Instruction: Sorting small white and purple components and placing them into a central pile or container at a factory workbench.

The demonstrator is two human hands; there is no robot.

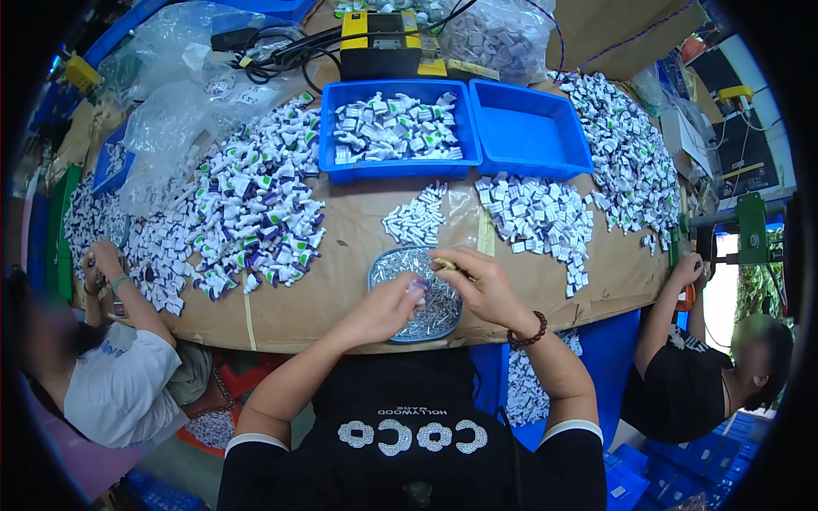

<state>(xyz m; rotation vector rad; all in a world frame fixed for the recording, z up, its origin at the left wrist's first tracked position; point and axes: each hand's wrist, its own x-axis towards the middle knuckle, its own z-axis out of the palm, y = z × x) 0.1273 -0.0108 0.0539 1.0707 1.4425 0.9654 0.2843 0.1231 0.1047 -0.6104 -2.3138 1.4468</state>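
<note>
My left hand (pixel 388 308) is closed around a small white and purple plastic part (pixel 417 289), partly hidden by the fingers. Pinched in my right hand (pixel 482 286) is a small brass-coloured tool (pixel 443 264), whose exact kind I cannot make out. Both hands hover over a blue-rimmed tray (pixel 373 277) full of thin silvery metal pins or screws (pixel 433 322). Just beyond the tray lies a small heap of slim white parts (pixel 416 217). White block-shaped parts (pixel 541 221) are spread to its right, and white, purple and green parts (pixel 260 200) to its left.
A blue bin (pixel 396 166) holds white and green parts; another blue bin (pixel 532 128) stands beside it. Behind are a black and yellow device (pixel 381 43) with cables and clear plastic bags (pixel 498 38). One person sits at left (pixel 119 375), another at right (pixel 690 375).
</note>
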